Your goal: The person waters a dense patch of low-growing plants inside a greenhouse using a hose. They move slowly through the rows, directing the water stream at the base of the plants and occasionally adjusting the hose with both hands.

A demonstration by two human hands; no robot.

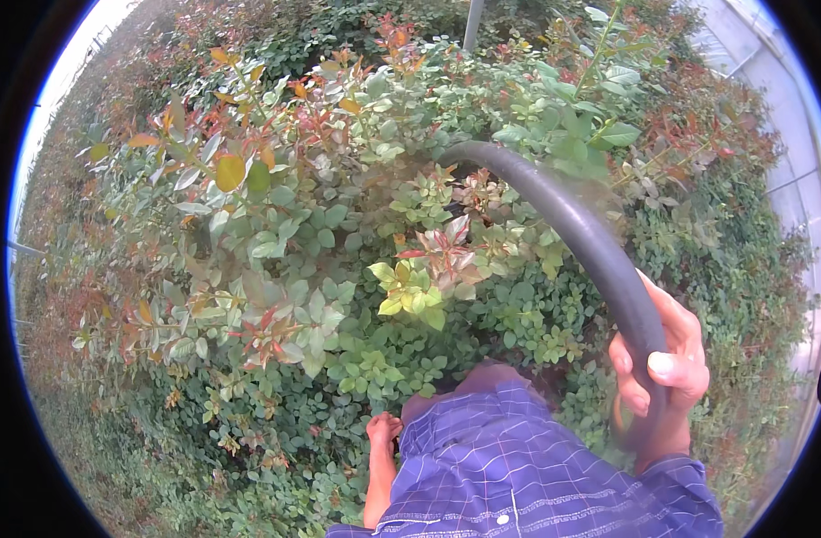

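My right hand (666, 370) is closed around a thick black hose (578, 222), with the thumb across its near side. From the hand the hose arches up and forward over the bushes, and its far end drops among the leaves, where a spray or mist blurs the view. Low beside my body, at the edge of my checked blue shirt, is my left hand (385, 428); its fingers look curled, but whether it holds anything cannot be made out. Leafy rose bushes (316, 235) with green and reddish shoots stand before me.
Dense foliage surrounds me on both sides and touches my clothing. A grey pole (473, 25) rises among the plants at the top. Along the right rim runs a pale sheeted wall (780, 134) with a frame. Tall shoots stick up near the hose.
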